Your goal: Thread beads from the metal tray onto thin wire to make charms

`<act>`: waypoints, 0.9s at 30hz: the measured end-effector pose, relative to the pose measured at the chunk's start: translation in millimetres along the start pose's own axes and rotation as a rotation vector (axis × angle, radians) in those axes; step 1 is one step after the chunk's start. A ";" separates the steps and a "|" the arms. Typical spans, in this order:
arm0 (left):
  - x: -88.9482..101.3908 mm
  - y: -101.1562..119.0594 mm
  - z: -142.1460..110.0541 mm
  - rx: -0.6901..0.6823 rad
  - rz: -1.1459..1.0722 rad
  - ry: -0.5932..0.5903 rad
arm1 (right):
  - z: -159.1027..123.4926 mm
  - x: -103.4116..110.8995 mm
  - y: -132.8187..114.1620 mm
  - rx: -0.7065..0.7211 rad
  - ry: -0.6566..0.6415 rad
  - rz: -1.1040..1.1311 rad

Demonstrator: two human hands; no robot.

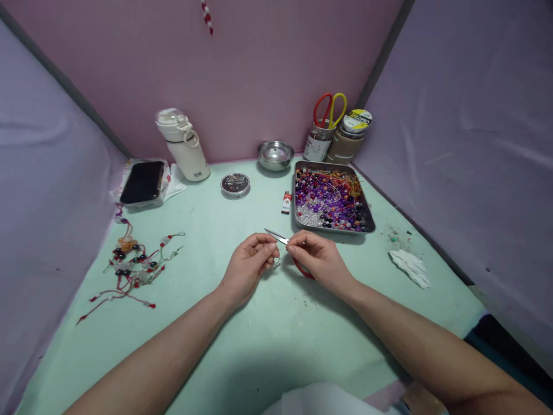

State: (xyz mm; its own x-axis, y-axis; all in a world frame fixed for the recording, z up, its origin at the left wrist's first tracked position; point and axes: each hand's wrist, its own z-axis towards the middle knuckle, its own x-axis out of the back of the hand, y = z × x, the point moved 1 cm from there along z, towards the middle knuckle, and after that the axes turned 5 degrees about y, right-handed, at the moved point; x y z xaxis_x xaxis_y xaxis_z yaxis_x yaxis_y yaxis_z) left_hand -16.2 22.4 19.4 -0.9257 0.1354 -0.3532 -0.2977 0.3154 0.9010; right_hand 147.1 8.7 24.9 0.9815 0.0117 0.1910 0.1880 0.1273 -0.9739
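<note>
Over the middle of the table, my right hand (317,256) is closed around a pair of scissors (277,236) with red handles. The blades point left, toward the fingertips of my left hand (250,262). That hand is pinched shut, and a small strand of clear beads (277,263) hangs from its fingers. How the strand is gripped is hidden behind the fingers. Just beyond my right hand lies a metal tray (335,230) of purple, red, black and clear beads with loose cords.
Finished-looking beaded cords (133,265) lie at left. Along the back stand a phone (143,181), a white bottle (188,153), a round tin (235,185), a steel bowl (275,155) and jars (318,144). A lighter (286,202) lies by the tray; a crumpled white cloth (409,267) is at right.
</note>
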 end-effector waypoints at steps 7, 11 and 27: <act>4.5 -2.3 0.9 -0.171 0.215 0.013 | 3.8 0.6 5.3 -0.235 -0.037 0.084; 4.0 -2.7 -0.8 -0.204 0.265 -0.019 | 4.7 0.8 4.7 -0.258 -0.011 0.122; 4.2 -8.8 -1.6 -0.194 0.338 -0.081 | 1.4 -0.9 2.8 -0.217 -0.032 0.055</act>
State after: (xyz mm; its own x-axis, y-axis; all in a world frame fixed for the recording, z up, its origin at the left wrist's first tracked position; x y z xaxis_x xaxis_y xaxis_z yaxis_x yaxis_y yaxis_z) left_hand -17.9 18.7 10.4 -0.9598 0.2777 -0.0403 -0.0250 0.0584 0.9980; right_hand 146.6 10.5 22.2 0.9895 0.0449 0.1372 0.1408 -0.0908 -0.9859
